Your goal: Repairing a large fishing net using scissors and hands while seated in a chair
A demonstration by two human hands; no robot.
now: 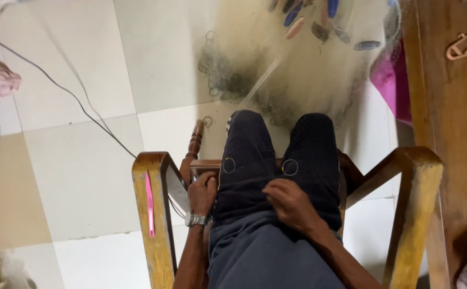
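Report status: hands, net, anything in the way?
Left hand at left thigh, by chair arm. Right hand flat on right thigh. Fishing net across knees, heaped on floor. Rings on knees.

Pale tiled floor (pixel 83 176), wooden chair (pixel 156 214) (worn yellow)

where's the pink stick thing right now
In the head view, the pink stick lies along the wooden chair's left armrest, just left of the left hand and its wristwatch.

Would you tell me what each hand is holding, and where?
Neither clearly holds anything: the left hand rests beside the thigh, the right hand lies on the lap.
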